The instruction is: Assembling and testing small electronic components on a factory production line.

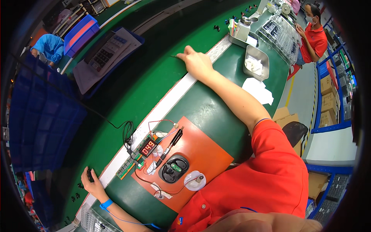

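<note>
My left hand [92,184], with a blue band at its wrist, is at the near-left belt edge, fingers closed round a small black piece [90,176] shaped like an earbud. Stretched far forward, my right hand [196,63] is over the green belt [154,83] with its fingers pinched. A thin, dark bit shows at those fingertips, too small to name. Between my arms, a black oval earbud case [178,162] with a small green circuit board inside lies on an orange mat [205,146], untouched by either hand. A black pen-like tool [170,146] lies beside it.
A red digital meter [148,147] on a circuit strip sits at the mat's left, with loose wires. Metal tray [262,58], clear plastic trays [276,36] and a co-worker [315,38] are at far right. Blue bins [42,112] stand left, near a calculator [104,56].
</note>
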Demonstrator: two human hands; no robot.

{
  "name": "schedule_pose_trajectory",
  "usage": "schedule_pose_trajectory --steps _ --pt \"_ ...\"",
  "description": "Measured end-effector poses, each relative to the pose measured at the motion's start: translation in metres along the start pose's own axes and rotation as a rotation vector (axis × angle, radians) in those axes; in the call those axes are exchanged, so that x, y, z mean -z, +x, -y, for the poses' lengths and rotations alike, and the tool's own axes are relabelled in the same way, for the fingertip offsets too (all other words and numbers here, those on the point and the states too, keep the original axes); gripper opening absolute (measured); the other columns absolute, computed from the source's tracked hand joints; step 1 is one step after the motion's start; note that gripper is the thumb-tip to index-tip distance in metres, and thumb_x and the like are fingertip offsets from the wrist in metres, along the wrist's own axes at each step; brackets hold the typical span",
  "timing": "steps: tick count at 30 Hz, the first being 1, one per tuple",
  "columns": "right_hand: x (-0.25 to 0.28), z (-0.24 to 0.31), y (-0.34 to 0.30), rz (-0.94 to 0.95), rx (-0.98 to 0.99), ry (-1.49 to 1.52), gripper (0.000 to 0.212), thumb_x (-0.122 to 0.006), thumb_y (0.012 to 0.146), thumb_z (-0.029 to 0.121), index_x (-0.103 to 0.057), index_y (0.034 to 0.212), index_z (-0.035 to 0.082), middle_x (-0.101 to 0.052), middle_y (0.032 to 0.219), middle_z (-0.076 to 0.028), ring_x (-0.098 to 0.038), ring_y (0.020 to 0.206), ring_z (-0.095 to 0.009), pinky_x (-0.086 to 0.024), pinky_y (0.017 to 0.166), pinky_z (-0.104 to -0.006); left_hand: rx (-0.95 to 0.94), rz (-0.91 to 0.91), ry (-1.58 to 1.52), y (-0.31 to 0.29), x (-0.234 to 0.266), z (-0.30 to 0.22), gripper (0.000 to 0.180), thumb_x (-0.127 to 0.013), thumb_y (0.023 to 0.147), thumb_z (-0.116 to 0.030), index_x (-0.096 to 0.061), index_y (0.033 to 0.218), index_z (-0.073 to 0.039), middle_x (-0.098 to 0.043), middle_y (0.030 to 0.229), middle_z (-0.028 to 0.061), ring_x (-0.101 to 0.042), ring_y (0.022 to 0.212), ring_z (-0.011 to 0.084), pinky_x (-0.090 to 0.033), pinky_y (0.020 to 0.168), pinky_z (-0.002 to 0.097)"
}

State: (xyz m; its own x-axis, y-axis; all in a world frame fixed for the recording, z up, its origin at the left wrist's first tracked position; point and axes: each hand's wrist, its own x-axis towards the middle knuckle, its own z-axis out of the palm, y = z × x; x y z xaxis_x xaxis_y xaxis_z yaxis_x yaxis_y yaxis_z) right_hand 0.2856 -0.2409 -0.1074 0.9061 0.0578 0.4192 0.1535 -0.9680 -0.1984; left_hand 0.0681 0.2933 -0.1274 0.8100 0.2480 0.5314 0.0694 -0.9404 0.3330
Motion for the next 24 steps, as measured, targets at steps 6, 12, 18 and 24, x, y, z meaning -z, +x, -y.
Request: schedule_pose_trajectory --steps 6,12,18,24 --pt "-0.007 0.002 -0.009 -0.014 0.106 0.003 0.034 -0.053 0.084 0.009 -0.071 0.112 0.019 -0.059 0.098 -0.008 -0.068 0.071 -0.031 -0.056 0.064 -0.0438 0.044 0.03 -0.031 0.002 0.002 -0.006 0.022 -0.067 0.091 -0.01 -0.067 0.111 -0.001 -0.066 0.104 0.0124 -0.064 0.086 0.0235 -0.051 0.075 0.0341" --pt "0.0 -0.003 -0.002 -0.011 0.012 -0.01 0.034 -0.053 0.084 0.008 -0.071 0.111 0.019 -0.059 0.098 -0.008 -0.068 0.073 -0.031 -0.056 0.065 -0.0438 0.047 0.054 0.018 0.001 0.005 -0.005 0.022 -0.067 0.091 -0.01 -0.067 0.111 -0.001 -0.066 0.104 0.0124 -0.064 0.085 0.0234 -0.052 0.075 0.0343" --pt "-0.003 -0.003 -0.007 -0.008 0.059 -0.013 0.036 -0.054 0.083 0.006 -0.071 0.112 0.02 -0.06 0.098 -0.007 -0.068 0.073 -0.031 -0.056 0.064 -0.0434 0.016 0.038 0.022 0.001 0.002 -0.005 0.022 -0.067 0.091 -0.01 -0.067 0.111 -0.001 -0.066 0.104 0.0122 -0.063 0.085 0.023 -0.051 0.075 0.0343" --pt "0.0 -0.012 0.004 -0.056 0.008 -0.026 0.037 -0.053 0.084 0.006 -0.071 0.114 0.019 -0.06 0.099 -0.008 -0.068 0.073 -0.031 -0.056 0.064 -0.0432 0.041 0.054 0.032 0.001 0.005 -0.01 0.022 -0.067 0.091 -0.01 -0.067 0.112 -0.001 -0.066 0.104 0.0122 -0.063 0.086 0.0227 -0.051 0.076 0.0339"
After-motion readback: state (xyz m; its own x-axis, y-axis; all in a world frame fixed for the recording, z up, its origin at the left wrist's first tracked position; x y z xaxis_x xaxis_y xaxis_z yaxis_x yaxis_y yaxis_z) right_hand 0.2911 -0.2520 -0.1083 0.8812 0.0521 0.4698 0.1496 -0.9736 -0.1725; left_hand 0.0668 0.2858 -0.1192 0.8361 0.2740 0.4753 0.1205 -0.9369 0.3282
